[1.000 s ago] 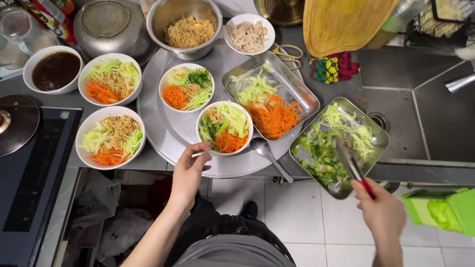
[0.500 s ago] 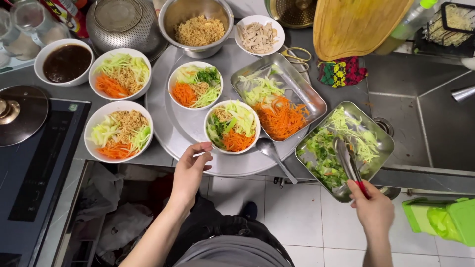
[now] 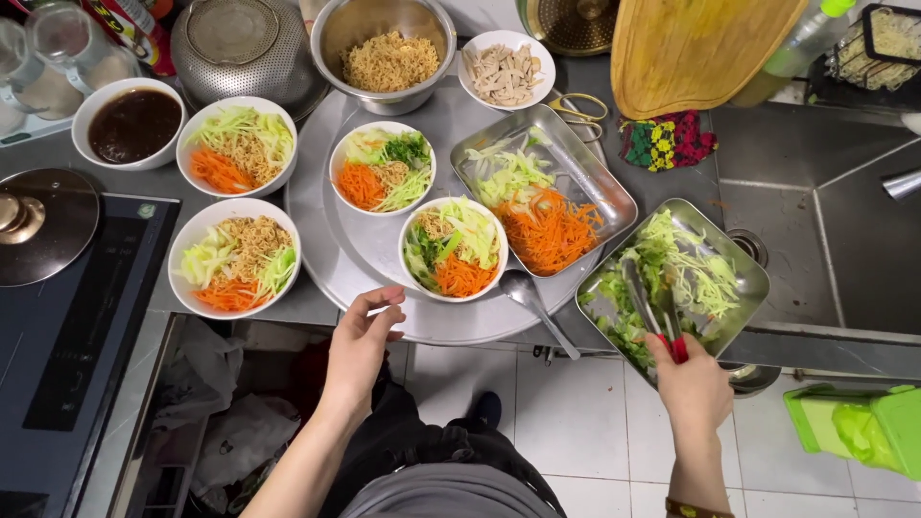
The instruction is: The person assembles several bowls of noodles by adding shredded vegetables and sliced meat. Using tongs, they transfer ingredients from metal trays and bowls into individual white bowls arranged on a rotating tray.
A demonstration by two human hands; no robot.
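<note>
My right hand (image 3: 693, 384) grips metal tongs (image 3: 649, 302) with red-tipped handles, their tips down in the shredded green cabbage of a steel tray (image 3: 750, 278) at the counter's front right. My left hand (image 3: 363, 338) hovers with loosely curled fingers at the front rim of a large round steel platter (image 3: 326, 245), holding nothing. Just beyond it stands a white bowl (image 3: 453, 248) with noodles, cabbage, greens and grated carrot. A second such bowl (image 3: 382, 168) sits behind it on the platter.
Two more filled bowls (image 3: 235, 254) (image 3: 237, 145) stand left of the platter, beside a bowl of dark sauce (image 3: 132, 124). A tray of carrot and cabbage (image 3: 614, 197), a spoon (image 3: 533, 301), a steel noodle bowl (image 3: 389, 53), a cooktop (image 3: 77, 317) and a sink (image 3: 844, 230) surround them.
My right hand has pushed the tongs a little deeper into the cabbage tray. My left hand stays at the platter's front rim.
</note>
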